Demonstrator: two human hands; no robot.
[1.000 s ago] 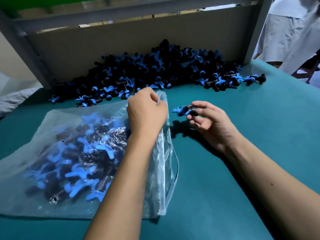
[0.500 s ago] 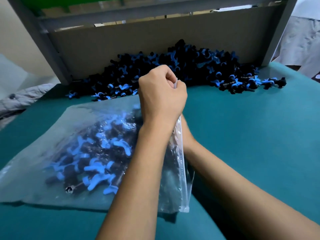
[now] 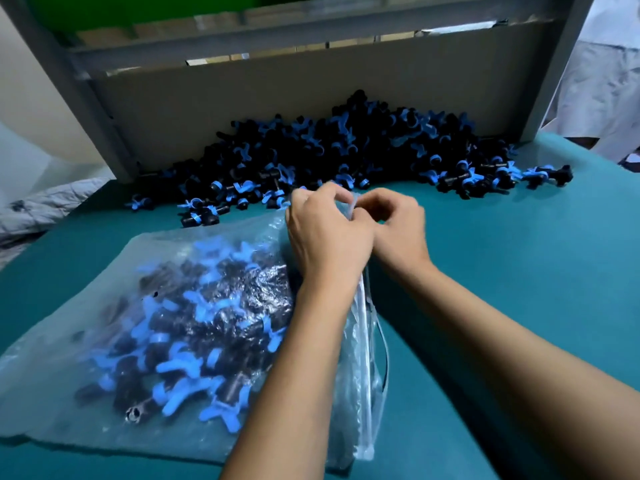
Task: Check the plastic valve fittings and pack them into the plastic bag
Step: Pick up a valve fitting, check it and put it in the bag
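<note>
Head view shows both hands meeting at the far end of the plastic bag's (image 3: 104,348) mouth, near the middle of the worktop (image 3: 502,271). The left hand (image 3: 325,233) has its fingers curled and pinches the bag's mouth strip from the left; the right hand (image 3: 394,230) curls in from the right and pinches the same strip, the two grips touching each other. Whether the right hand also holds a fitting cannot be told.

The bag lies flat toward the worktop's left and near edges, already holding many black-and-blue valve fittings (image 3: 194,341). Its mouth runs as a long line from the pinch point back toward the near edge, under the left forearm, so the open length lies nearer the person than the grips. Sealing it, if that is the step in hand, would likely mean running the pinch along that line toward the near edge.

The loose pile of fittings (image 3: 346,150) lies beyond both hands along the far edge, against a grey board (image 3: 242,98), slightly nearer the right hand.
</note>
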